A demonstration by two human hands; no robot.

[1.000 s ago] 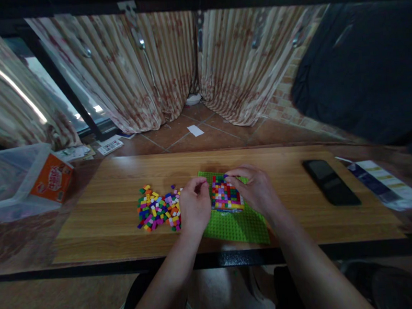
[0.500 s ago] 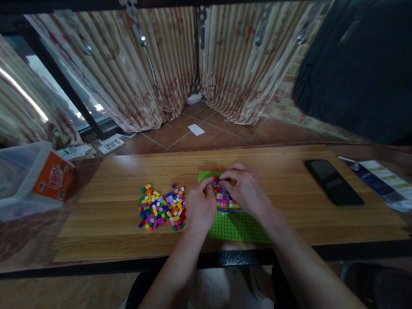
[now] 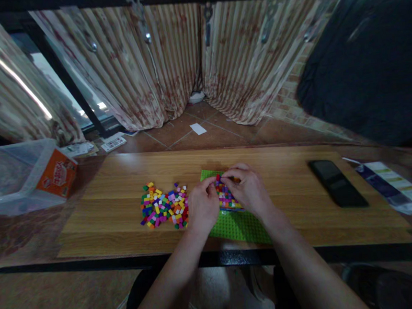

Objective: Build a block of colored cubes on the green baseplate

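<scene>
A green studded baseplate (image 3: pixel 239 228) lies on the wooden table, bearing a low block of multicoloured toy bricks (image 3: pixel 227 199). My left hand (image 3: pixel 203 203) is at the block's left side, thumb and forefinger drawn together at its far corner. From the right, my right hand (image 3: pixel 248 188) reaches over the block with its fingers pinched close to the left fingertips. A small red brick (image 3: pixel 217 177) shows between the two sets of fingertips; which of them grips it is unclear. Left of my left hand, many loose coloured bricks (image 3: pixel 163 207) are spread in a pile.
A black phone (image 3: pixel 337 183) lies on the table's right part. Printed leaflets (image 3: pixel 396 183) are beyond the right edge. A clear plastic tub (image 3: pixel 20 178) with an orange label stands at the left. Curtains (image 3: pixel 169 66) hang behind the table (image 3: pixel 122 181).
The view has shifted slightly. Both hands stay at the block's far left corner, and the red brick shows a little more plainly between the fingertips.
</scene>
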